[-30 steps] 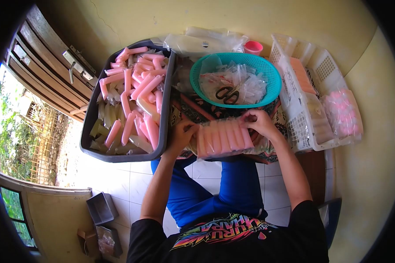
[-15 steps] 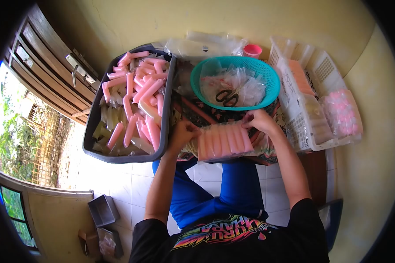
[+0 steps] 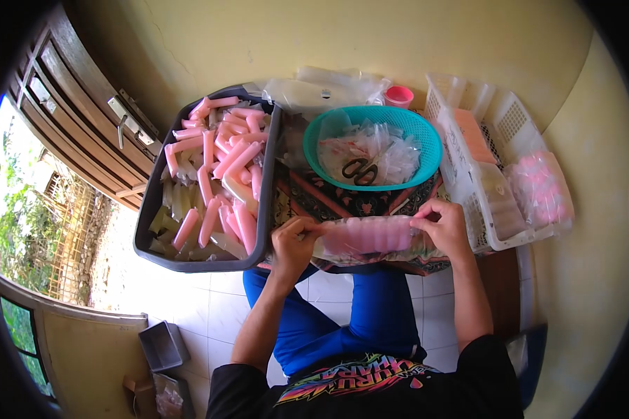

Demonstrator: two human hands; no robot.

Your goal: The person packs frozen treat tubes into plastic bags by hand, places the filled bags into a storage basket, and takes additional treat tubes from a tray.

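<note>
Plastic bag [image 3: 367, 236] of pink tubes, lined up side by side in a row, stretches between my two hands over the near edge of the patterned cloth [image 3: 370, 204]. My left hand [image 3: 293, 243] pinches its left end, thumb and fingers drawn together on the clear film. My right hand [image 3: 442, 225] grips the upper right corner the same way. I cannot tell whether the bag's lower edge touches the cloth.

Just left of my left hand sits a dark grey tray [image 3: 266, 237], heaped with loose pink tubes [image 3: 204, 185] above paler, whitish ones [image 3: 180, 199]. Beyond the bag stands a turquoise basket [image 3: 309, 155] holding crumpled clear plastic [image 3: 398, 148] and dark-handled scissors [image 3: 360, 172]. A pink cup [image 3: 398, 96] is just behind it. Beyond my right hand, a white perforated crate [image 3: 521, 115] holds an orange-pink pack [image 3: 473, 136], with a pink-and-white pack [image 3: 540, 188] at its right side.
</note>
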